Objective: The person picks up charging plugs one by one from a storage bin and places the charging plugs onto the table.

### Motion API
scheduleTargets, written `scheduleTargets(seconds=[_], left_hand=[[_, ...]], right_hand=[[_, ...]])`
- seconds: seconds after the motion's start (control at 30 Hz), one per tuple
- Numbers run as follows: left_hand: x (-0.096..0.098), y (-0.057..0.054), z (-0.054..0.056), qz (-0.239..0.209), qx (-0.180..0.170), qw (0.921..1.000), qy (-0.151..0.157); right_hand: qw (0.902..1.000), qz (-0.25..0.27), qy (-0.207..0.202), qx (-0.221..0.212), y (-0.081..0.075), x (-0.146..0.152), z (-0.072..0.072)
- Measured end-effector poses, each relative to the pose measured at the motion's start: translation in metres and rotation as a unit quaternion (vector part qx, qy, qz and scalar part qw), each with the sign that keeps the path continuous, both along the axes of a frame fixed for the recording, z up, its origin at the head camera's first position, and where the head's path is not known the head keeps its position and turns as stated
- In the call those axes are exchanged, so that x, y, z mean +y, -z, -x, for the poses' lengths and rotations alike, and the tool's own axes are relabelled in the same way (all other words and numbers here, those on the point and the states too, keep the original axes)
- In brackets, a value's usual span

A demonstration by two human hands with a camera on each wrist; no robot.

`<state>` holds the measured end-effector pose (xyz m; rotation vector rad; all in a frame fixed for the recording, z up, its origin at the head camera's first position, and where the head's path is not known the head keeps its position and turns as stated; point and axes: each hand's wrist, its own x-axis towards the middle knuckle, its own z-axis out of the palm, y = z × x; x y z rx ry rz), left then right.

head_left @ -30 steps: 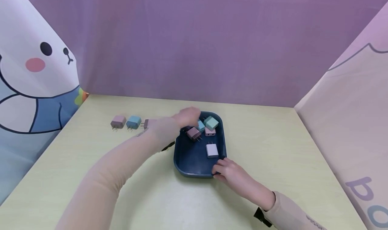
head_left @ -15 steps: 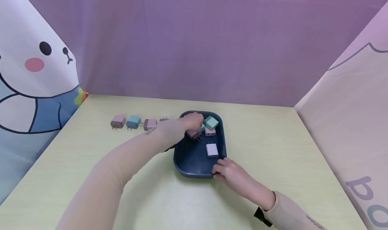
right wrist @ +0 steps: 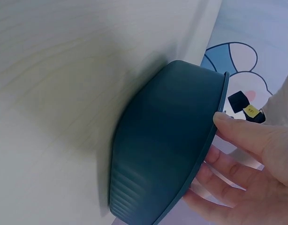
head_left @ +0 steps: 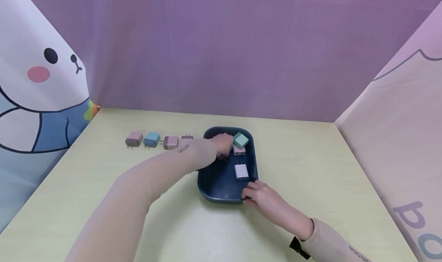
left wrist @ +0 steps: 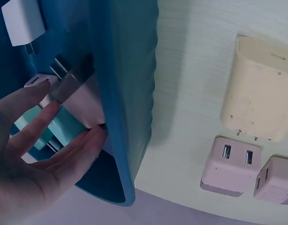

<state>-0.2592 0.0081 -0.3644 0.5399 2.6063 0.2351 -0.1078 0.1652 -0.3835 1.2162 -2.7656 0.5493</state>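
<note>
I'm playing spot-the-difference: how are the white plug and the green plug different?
The white plug lies apart, nearer the right hand; the green plug is bunched with others near the left hand. The white plug lies straight; the green plug sits at an angle. Both are in the blue tray.

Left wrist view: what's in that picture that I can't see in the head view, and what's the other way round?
Only the left wrist view shows a cream charger on the table.

Only the head view shows the right hand, a blue charger in a row on the table, and a printed rabbit.

Both show the left hand, the tray, a white charger inside it, and pink chargers on the table.
</note>
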Motion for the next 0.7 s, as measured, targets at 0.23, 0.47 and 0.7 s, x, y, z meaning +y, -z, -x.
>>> scheduleTargets(seconds=[0.23,0.47,0.7], left_hand=[[0.0027,0.0008,-0.0020,0.011,0.003,0.9999,0.000],[0.0027,0.0084,-0.0020,0.053,-0.038,0.9978,0.014],[0.0031,0.0077,-0.0037,0.028,-0.075,0.9967,-0.016]], right_hand=[[1.0000,-0.004,0.007,0.000,0.0001,-0.0002,0.0013],[1.0000,-0.005,0.004,0.002,-0.0006,-0.0008,0.0010],[1.0000,-0.007,0.004,-0.004,-0.0009,-0.0003,0.0003]])
